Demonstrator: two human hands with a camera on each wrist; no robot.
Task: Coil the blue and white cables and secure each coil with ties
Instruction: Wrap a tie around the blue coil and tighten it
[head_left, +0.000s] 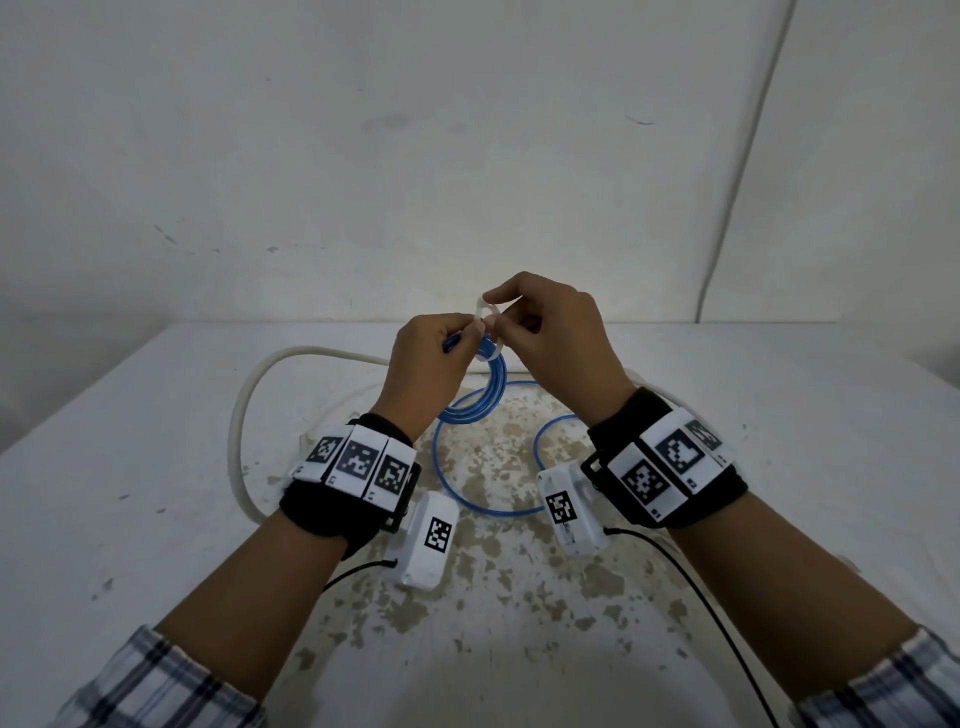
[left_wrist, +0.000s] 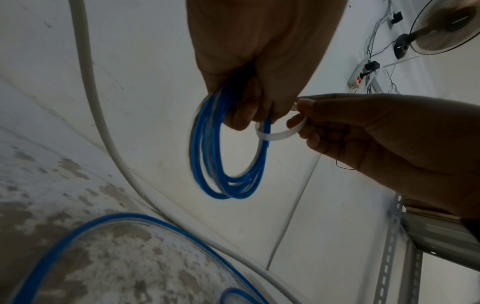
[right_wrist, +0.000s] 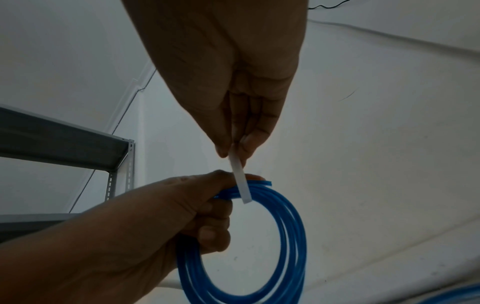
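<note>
**Tying the Blue Coil: Risks**

The left hand (head_left: 426, 358) grips the blue cable (head_left: 485, 395) coil above the desk (head_left: 156, 467). The right hand (head_left: 556, 332) pinches the white tie (left_wrist: 278, 134) looped around the strands. The coil may spring apart if the grip slackens. The white cable (head_left: 244, 415) lies uncoiled at left. Only the left wrist view shows the tie's loop; the right wrist view shows it edge-on.

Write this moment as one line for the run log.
left hand: holds blue cable coil | right hand: pinches white plastic tie looped round coil | thick white cable: uncoiled on table
</note>
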